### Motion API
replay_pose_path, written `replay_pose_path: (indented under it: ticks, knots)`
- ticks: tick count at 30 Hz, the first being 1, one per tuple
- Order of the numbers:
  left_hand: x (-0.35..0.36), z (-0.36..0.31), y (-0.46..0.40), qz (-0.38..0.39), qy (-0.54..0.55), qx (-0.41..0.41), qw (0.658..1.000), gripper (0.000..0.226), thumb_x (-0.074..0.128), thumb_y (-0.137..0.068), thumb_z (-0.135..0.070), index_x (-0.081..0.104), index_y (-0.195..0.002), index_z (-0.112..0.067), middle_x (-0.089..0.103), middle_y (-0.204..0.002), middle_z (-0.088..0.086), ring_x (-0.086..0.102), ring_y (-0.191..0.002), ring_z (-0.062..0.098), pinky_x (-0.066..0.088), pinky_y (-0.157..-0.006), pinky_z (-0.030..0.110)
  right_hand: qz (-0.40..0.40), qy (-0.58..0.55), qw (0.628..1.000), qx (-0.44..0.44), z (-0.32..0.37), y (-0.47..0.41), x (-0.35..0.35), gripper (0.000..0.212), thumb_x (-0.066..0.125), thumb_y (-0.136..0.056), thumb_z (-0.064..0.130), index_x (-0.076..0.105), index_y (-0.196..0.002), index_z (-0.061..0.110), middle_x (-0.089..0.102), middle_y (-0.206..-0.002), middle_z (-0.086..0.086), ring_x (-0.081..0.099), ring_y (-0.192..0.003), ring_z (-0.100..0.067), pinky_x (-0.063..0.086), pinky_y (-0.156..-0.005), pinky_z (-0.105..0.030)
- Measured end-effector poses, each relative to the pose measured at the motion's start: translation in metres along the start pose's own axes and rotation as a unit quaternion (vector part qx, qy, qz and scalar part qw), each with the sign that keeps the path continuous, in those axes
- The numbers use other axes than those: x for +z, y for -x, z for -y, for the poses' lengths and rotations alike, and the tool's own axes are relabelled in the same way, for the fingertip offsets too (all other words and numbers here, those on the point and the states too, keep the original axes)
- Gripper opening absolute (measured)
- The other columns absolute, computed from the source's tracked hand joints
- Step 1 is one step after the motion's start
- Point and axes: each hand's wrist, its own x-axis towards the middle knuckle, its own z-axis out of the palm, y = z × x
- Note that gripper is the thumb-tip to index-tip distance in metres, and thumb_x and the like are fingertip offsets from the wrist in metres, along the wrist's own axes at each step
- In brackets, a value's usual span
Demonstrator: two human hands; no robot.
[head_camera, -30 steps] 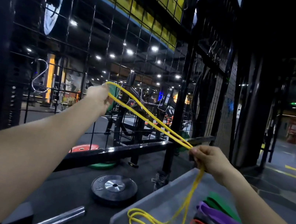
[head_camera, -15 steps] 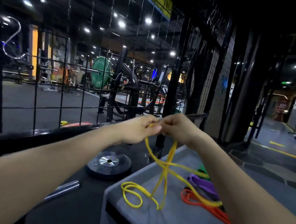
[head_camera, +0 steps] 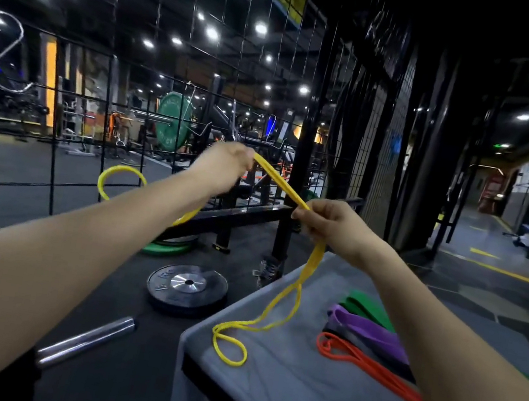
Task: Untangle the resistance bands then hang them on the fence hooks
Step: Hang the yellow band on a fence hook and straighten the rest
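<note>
A yellow resistance band [head_camera: 281, 182] is stretched between my two hands in front of the wire fence [head_camera: 101, 126]. My left hand [head_camera: 227, 166] grips its upper end, and a loop of it curls out to the left behind my forearm. My right hand [head_camera: 325, 224] pinches the band lower down, and the rest hangs onto the grey padded bench [head_camera: 294, 395], ending in a small loop. Orange [head_camera: 365, 365], purple [head_camera: 370, 331], grey and green [head_camera: 367, 306] bands lie on the bench under my right forearm. A silver S-hook [head_camera: 5, 55] hangs on the fence at far left.
A black weight plate [head_camera: 187, 287] lies on the floor left of the bench, with a green plate [head_camera: 165, 247] beyond it. A chrome bar end [head_camera: 84, 341] sticks out at lower left. A black fence post [head_camera: 295, 170] stands behind my hands. An aisle opens to the right.
My hands, which had come together over the bench, have drawn apart, pulling a length of the yellow band taut. The crossed tangle below has opened into one hanging run with a small loop.
</note>
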Motion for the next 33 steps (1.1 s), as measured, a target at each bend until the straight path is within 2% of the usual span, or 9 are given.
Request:
replay_pose_path:
  ticks: [3, 6, 11, 15, 19, 21, 24, 29, 33]
  knots:
    - [-0.021, 0.003, -0.008, -0.064, 0.046, -0.029, 0.996, 0.031, 0.034, -0.100, -0.019, 0.049, -0.072, -0.021, 0.036, -0.061, -0.003, 0.029, -0.050, 0.010, 0.025, -0.048, 0.024, -0.033, 0.034, 0.999, 0.002, -0.006, 0.004, -0.012, 0.023, 0.053, -0.094, 0.020, 0.064, -0.087, 0.002, 0.049, -0.057, 0.002, 0.043, -0.050, -0.011, 0.035, -0.047, -0.020]
    - [-0.028, 0.009, -0.011, -0.083, 0.082, -0.055, 0.992, 0.031, 0.035, -0.100, -0.016, 0.049, -0.073, -0.019, 0.035, -0.061, -0.002, 0.027, -0.049, 0.011, 0.025, -0.039, 0.018, -0.045, 0.069, 0.997, 0.002, -0.008, 0.007, -0.022, 0.024, 0.046, -0.097, 0.018, 0.066, -0.087, 0.012, 0.050, -0.061, -0.001, 0.044, -0.053, -0.016, 0.037, -0.049, -0.024]
    - [-0.018, 0.023, -0.012, -0.081, 0.142, -0.105, 0.981, 0.035, 0.033, -0.102, -0.023, 0.047, -0.071, -0.016, 0.033, -0.059, -0.002, 0.031, -0.049, 0.012, 0.038, -0.037, 0.018, -0.043, 0.146, 0.988, 0.007, 0.007, 0.005, -0.030, 0.029, 0.040, -0.099, 0.015, 0.066, -0.087, 0.009, 0.044, -0.057, -0.001, 0.038, -0.045, -0.007, 0.031, -0.040, -0.013]
    - [-0.014, 0.030, -0.014, -0.087, 0.187, -0.140, 0.968, 0.033, 0.034, -0.102, -0.024, 0.047, -0.072, -0.016, 0.034, -0.059, -0.002, 0.032, -0.047, 0.010, 0.040, -0.035, 0.015, 0.008, 0.160, 0.987, 0.010, 0.016, 0.016, -0.043, 0.015, 0.058, -0.091, 0.025, 0.061, -0.098, 0.011, 0.054, -0.062, 0.005, 0.044, -0.046, -0.001, 0.034, -0.042, -0.011]
    - [-0.006, 0.027, -0.016, -0.090, 0.172, -0.149, 0.970, 0.035, 0.033, -0.101, -0.023, 0.045, -0.070, -0.015, 0.032, -0.058, -0.001, 0.031, -0.046, 0.011, 0.033, -0.040, 0.018, -0.002, 0.212, 0.977, 0.004, 0.015, 0.020, -0.047, 0.018, 0.064, -0.087, 0.025, 0.058, -0.090, 0.008, 0.060, -0.068, -0.003, 0.047, -0.054, -0.010, 0.040, -0.049, -0.017]
    - [-0.004, 0.028, -0.018, -0.093, 0.172, -0.156, 0.968, 0.036, 0.032, -0.102, -0.025, 0.044, -0.069, -0.016, 0.032, -0.057, -0.001, 0.033, -0.034, 0.007, 0.029, -0.038, 0.017, -0.016, 0.202, 0.979, 0.012, 0.011, 0.023, -0.047, 0.017, 0.059, -0.091, 0.025, 0.059, -0.083, 0.010, 0.058, -0.061, 0.001, 0.047, -0.052, -0.012, 0.041, -0.049, -0.024]
    - [-0.003, 0.028, -0.018, -0.092, 0.191, -0.176, 0.961, 0.037, 0.031, -0.102, -0.024, 0.042, -0.068, -0.017, 0.034, -0.051, -0.003, 0.028, -0.024, 0.004, 0.024, -0.038, 0.018, -0.011, 0.154, 0.987, 0.044, 0.009, 0.028, -0.049, 0.021, 0.054, -0.094, 0.023, 0.064, -0.081, 0.009, 0.051, -0.056, 0.003, 0.043, -0.043, -0.008, 0.039, -0.042, -0.022]
    - [-0.003, 0.031, -0.017, -0.101, 0.209, -0.192, 0.953, 0.035, 0.030, -0.101, -0.023, 0.040, -0.068, -0.017, 0.029, -0.059, -0.003, 0.024, -0.046, 0.011, 0.022, -0.037, 0.017, 0.018, -0.070, 0.988, 0.140, 0.006, 0.032, -0.051, 0.024, 0.050, -0.095, 0.017, 0.068, -0.089, 0.002, 0.052, -0.061, -0.001, 0.044, -0.048, -0.010, 0.044, -0.045, -0.017]
    - [0.001, 0.041, -0.015, -0.105, 0.197, -0.193, 0.955, 0.037, 0.029, -0.101, -0.022, 0.039, -0.066, -0.017, 0.028, -0.059, -0.001, 0.023, -0.049, 0.012, 0.021, -0.043, 0.021, 0.061, -0.049, 0.982, 0.173, -0.004, 0.038, -0.050, 0.022, 0.048, -0.096, 0.012, 0.066, -0.086, 0.005, 0.059, -0.069, -0.004, 0.053, -0.058, -0.012, 0.050, -0.063, -0.024]
